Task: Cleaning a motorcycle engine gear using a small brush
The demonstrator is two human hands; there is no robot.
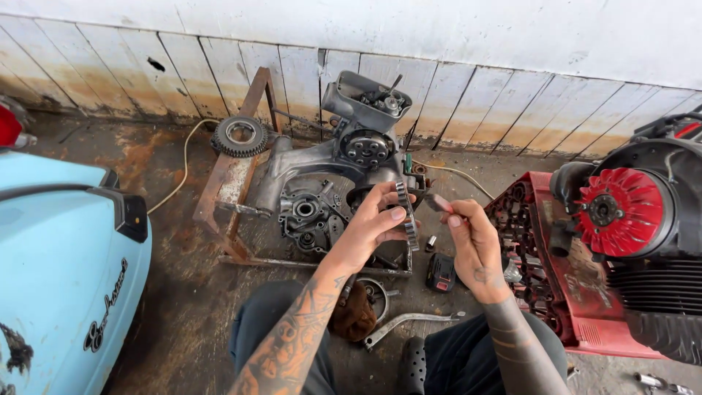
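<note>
Left hand clasps a toothed gear ring while right hand pinches a small dark part, likely fitting it next, needing careful alignment.

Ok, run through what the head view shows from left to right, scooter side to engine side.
Light blue scooter body → loose toothed gear on the rusty stand → left hand holding a toothed ring → right hand pinching a small part → red tool tray → red cooling fan on the engine.

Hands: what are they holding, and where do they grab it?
The left hand grips a toothed gear ring by its rim, thumb on the teeth. The right hand pinches a small dark part at its end with the fingertips.
</note>
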